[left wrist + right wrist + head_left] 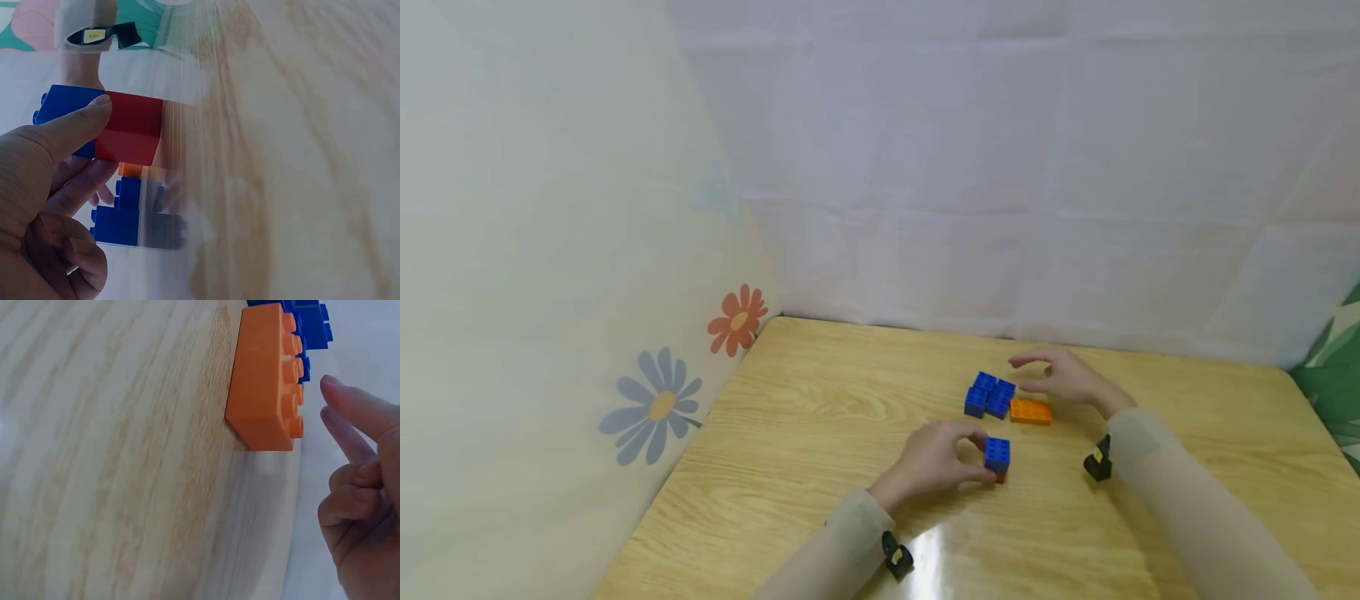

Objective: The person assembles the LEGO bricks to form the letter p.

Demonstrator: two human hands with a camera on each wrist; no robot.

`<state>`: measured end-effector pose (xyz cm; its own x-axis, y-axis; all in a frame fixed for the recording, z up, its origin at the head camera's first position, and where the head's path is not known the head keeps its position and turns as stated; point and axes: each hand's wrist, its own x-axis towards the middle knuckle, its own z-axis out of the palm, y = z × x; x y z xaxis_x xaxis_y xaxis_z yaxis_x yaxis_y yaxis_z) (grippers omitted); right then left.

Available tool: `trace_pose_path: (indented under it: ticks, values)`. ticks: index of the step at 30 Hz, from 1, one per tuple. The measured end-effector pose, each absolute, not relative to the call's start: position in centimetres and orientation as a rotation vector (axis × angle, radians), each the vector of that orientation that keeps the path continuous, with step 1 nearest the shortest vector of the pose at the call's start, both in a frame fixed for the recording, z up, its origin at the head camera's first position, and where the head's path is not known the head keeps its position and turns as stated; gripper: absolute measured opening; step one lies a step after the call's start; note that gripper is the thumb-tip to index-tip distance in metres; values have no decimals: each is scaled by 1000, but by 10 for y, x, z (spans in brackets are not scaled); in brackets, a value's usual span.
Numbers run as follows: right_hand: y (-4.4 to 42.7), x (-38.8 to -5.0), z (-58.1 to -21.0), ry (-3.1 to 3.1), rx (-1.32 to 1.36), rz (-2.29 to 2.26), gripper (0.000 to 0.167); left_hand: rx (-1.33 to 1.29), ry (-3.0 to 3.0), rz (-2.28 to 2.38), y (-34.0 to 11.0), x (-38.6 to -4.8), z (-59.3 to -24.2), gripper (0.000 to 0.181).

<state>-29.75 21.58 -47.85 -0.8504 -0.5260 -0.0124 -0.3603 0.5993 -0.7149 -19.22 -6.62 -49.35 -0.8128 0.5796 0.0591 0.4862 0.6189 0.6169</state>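
Nearest, the left hand [936, 454]: closed to a pinch round the small stack, thumb against one side near the seam, forefinger opposite; the other fingers curl in towards the palm.
Held stack: a blue brick [997, 450] on top of a red brick [129, 128], upright on the near side of the group, at or just above the table [820, 392]; whether its base touches, I cannot tell.
Stack handling: probably light, stiff, moulded plastic, hard to harm; the flat sides look smooth and may slip a little, so a hold on two opposite faces, low and across the seam, should keep both bricks together and leave the studs free.
Orange brick [1031, 412]: beyond the stack, studs up on the table, just beside the blue group; longer than the held stack is wide, likely as light and rigid, and best taken by its two long sides, below the studs.
Blue bricks [997, 404]: clustered left of the orange one, close together; whether any are joined is unclear. The outer faces offer the easiest grip, since neighbours crowd the inner ones.
Farthest, the right hand [1063, 377]: thumb and forefinger parted in a moderate gap, remaining fingers bent, nothing held; it hovers near the orange and blue pieces, apparently touching neither.
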Motion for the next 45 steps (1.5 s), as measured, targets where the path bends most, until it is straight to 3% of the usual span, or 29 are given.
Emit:
trace_pose_path:
  ticks: [45]
  values:
    - [206,-316,-502,2261,-689,-1223,46,840,2671,984,-66,-188,-492,37]
